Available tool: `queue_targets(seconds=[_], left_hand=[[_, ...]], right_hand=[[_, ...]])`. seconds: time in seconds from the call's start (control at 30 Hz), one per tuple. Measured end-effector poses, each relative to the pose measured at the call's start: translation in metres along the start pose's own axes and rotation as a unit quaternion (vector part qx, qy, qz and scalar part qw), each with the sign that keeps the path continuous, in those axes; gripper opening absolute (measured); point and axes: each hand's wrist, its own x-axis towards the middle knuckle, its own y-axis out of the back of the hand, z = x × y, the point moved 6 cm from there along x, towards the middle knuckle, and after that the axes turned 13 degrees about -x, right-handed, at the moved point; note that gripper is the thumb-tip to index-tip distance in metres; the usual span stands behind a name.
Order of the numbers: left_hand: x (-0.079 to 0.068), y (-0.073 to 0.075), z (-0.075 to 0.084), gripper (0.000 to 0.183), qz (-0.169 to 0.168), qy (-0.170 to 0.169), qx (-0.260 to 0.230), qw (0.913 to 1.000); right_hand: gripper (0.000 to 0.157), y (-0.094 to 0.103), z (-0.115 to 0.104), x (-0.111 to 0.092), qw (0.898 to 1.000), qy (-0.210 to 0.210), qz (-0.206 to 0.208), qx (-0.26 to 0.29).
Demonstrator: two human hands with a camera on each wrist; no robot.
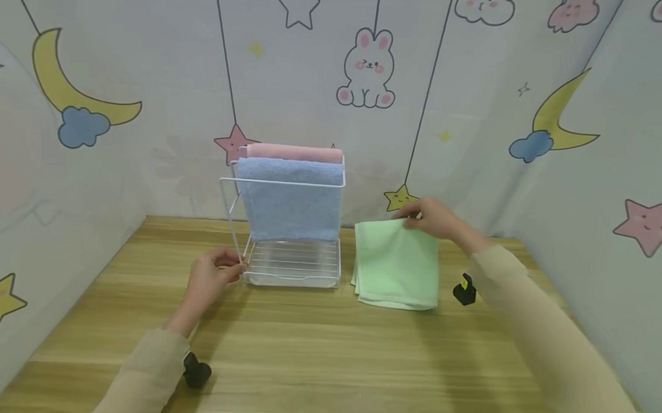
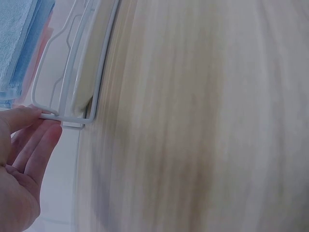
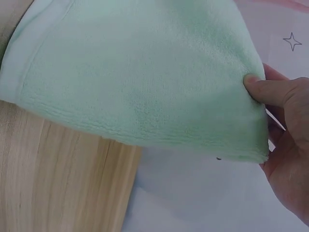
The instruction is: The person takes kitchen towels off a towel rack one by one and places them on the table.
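Note:
My right hand (image 1: 434, 218) pinches the top edge of a folded light green towel (image 1: 397, 268), which hangs down beside the rack. In the right wrist view the thumb lies on the front of the towel (image 3: 145, 82) with the other fingers behind it. A white wire towel rack (image 1: 287, 183) stands left of the towel. Over its rails hang a blue towel (image 1: 292, 205) and, behind that, a pink towel (image 1: 294, 151); the front rail is bare. My left hand (image 1: 213, 281) pinches the rack's lower left side wire, thumb and fingers meeting on it in the left wrist view.
At the rack's base is a wire shelf with a pale tray (image 1: 291, 279) under it. The wooden table (image 1: 313, 353) reaches back to a wall covering (image 1: 175, 101) printed with moons, stars and a rabbit. Black wrist devices (image 1: 196, 370) are by both sleeves.

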Motion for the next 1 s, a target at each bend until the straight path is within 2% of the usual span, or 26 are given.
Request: queue_targets(seconds=[0.33,1.0], left_hand=[[0.001,0.001,-0.001,0.013,0.007,-0.002,-0.002,1.0],[0.0,0.001,0.0,0.014,0.013,-0.008,-0.011,0.9998]], right_hand=[[0.026,-0.009,0.006,0.012,1.0,0.009,0.019,0.013],[0.032,-0.027,0.015,0.023,1.0,-0.015,0.022,0.016]])
